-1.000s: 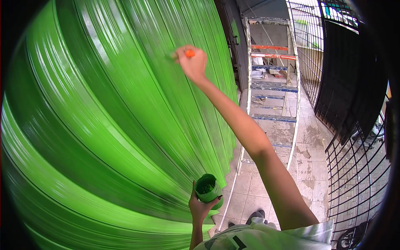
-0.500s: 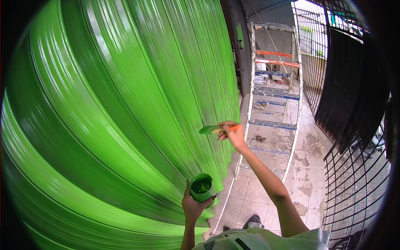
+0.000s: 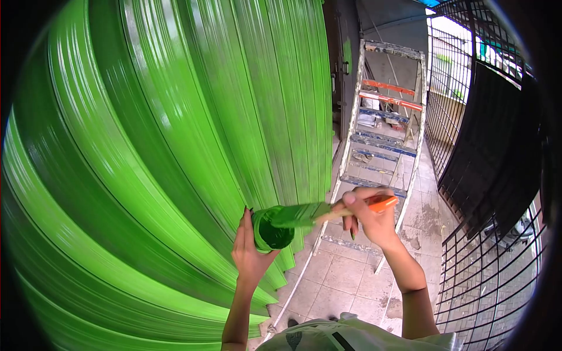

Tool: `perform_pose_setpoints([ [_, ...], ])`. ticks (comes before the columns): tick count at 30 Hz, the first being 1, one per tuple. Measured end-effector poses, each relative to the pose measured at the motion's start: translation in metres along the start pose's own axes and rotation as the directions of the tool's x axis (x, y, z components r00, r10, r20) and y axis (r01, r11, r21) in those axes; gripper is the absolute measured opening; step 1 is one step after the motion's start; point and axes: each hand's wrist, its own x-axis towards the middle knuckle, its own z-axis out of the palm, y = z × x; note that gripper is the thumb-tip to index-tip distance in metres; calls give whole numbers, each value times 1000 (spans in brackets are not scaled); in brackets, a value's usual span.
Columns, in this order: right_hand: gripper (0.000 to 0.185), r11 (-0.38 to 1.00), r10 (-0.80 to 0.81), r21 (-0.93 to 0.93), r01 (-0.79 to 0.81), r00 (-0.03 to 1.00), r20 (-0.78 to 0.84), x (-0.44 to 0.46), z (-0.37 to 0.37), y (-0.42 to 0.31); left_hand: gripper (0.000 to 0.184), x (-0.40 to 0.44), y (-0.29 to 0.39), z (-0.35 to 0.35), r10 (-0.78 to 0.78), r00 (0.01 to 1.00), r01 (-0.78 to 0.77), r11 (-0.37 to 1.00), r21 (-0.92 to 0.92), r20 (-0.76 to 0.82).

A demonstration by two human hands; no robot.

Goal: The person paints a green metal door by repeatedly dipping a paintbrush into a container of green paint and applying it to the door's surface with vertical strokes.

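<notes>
Left fingers [image 3: 248,229] cup the round green pot [image 3: 259,238]; right fingers [image 3: 350,200] pinch the orange-ended wooden paintbrush [image 3: 329,216]. Wipe apparently loaded bristles [image 3: 301,214] against the rim [image 3: 258,222].

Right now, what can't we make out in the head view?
All head view:
Paintbrush tip: motion-blurred; paint contact unclear.
Paint container base: hidden by its rim and left hand.
Stepladder lower rungs: partly behind right hand.
Green corrugated wall top: cut off by upper picture edge.

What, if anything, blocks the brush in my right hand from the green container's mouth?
Nothing visible: the brush reaches over the open mouth of the container, and your left hand grips its outer side, clear of the opening.
</notes>
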Motion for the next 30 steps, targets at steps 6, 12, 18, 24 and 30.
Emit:
perform_pose_setpoints([
  [6, 22, 987, -55, 145, 67, 995, -89, 39, -36, 80, 113, -42, 9, 4, -283, 959, 284, 957, -56, 23],
  [12, 20, 957, 259, 164, -237, 958, -125, 10, 23, 256, 116, -112, -7, 0, -485, 868, 488, 873, -7, 111],
  [18, 17, 966, 257, 33, -258, 925, -282, -17, 113, 388, 118, -150, -26, -13, -559, 804, 572, 820, -10, 203],
  [24, 18, 967, 113, -158, -201, 891, -440, 42, 152, 377, 118, -161, -56, -25, -588, 774, 610, 791, -30, 236],
  [30, 16, 970, -73, 176, 168, 892, -446, 122, 157, 234, 118, -154, -71, -27, -535, 804, 574, 813, -102, 259],
])
